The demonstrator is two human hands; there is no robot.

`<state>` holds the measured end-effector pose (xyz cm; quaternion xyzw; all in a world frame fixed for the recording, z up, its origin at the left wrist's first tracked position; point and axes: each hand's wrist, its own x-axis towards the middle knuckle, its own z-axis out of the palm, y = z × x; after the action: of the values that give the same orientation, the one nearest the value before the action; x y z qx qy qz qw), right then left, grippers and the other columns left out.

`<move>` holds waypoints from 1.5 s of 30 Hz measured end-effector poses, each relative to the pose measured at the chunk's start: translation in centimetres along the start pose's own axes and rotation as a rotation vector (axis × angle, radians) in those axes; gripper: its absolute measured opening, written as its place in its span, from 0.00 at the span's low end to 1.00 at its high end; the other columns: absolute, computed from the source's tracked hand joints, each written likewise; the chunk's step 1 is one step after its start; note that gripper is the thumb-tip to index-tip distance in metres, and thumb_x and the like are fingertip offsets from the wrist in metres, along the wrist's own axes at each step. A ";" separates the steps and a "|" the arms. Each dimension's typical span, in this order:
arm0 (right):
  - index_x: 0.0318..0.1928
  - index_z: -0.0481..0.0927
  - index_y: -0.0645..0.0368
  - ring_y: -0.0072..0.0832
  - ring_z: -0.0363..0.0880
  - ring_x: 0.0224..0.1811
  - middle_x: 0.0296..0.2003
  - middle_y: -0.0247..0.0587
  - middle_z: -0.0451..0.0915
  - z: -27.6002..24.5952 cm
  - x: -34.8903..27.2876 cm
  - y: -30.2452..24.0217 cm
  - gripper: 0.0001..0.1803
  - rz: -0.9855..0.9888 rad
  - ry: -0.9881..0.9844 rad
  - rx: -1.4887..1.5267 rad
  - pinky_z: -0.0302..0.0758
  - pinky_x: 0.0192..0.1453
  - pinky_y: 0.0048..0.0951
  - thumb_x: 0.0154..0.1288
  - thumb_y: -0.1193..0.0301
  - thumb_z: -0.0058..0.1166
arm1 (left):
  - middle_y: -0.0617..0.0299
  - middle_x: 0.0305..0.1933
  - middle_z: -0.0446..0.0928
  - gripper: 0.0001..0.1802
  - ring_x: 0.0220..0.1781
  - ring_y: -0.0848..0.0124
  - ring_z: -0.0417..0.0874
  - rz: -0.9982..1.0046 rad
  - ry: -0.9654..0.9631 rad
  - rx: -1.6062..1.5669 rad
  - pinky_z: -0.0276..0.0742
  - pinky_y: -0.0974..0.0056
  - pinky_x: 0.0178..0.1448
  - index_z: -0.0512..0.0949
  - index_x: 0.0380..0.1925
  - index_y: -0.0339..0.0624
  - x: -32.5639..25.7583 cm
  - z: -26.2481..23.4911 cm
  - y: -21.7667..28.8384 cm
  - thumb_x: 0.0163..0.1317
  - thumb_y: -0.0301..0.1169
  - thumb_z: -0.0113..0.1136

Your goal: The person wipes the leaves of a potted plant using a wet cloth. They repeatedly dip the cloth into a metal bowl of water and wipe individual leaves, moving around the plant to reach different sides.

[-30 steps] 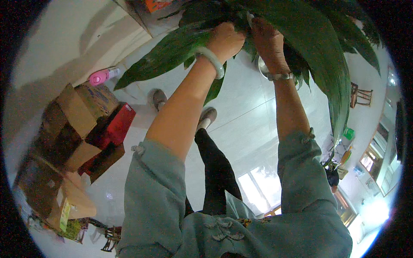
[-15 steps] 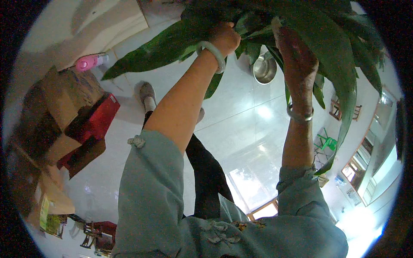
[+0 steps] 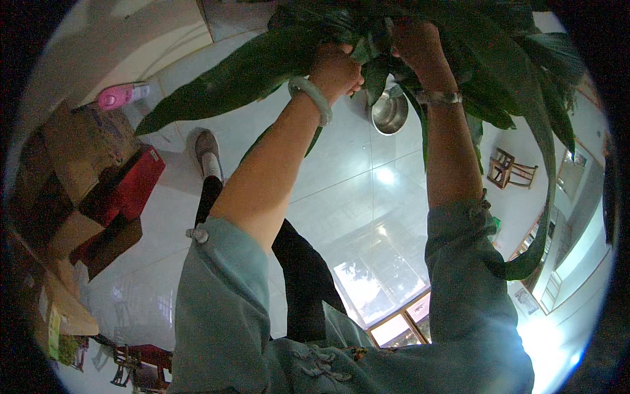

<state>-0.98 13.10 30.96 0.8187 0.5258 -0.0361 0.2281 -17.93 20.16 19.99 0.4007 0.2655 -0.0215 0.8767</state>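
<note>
Long dark green leaves of a large potted-type plant (image 3: 492,59) spread across the top of the view. My left hand (image 3: 333,71), with a pale bangle at the wrist, is closed among them; a broad leaf (image 3: 223,77) runs from it toward the left. To its right, my right hand (image 3: 420,49) is curled closed in the foliage, a bracelet on its wrist. What its fingers hold is hidden. A smaller leaf (image 3: 375,80) hangs between both hands. One long leaf (image 3: 543,190) arches down past my right arm.
Below the leaves stands a shiny metal bowl (image 3: 390,115) on the pale tiled floor (image 3: 341,171). Opened cardboard boxes (image 3: 79,157) and a red box (image 3: 134,187) lie at left, near a pink bottle (image 3: 117,96). A wooden chair (image 3: 510,169) stands at right.
My right hand has moved up and left, closing near the leaf bases. My left hand has shifted slightly down and left. The long leaf at right now hangs across my right sleeve.
</note>
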 end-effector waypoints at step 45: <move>0.49 0.76 0.59 0.48 0.75 0.54 0.46 0.48 0.79 5.3 1.4 -0.5 0.14 0.755 0.283 1.094 0.72 0.54 0.42 0.68 0.67 0.46 | 0.43 0.75 0.48 0.59 0.77 0.57 0.44 -0.326 0.085 -0.065 0.13 0.59 0.75 0.51 0.70 0.32 7.5 1.0 16.0 0.55 0.75 0.37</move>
<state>0.09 12.27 25.66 0.9404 0.1349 -0.1075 -0.2930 -7.00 31.62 27.98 0.3245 0.3642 -0.1378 0.8620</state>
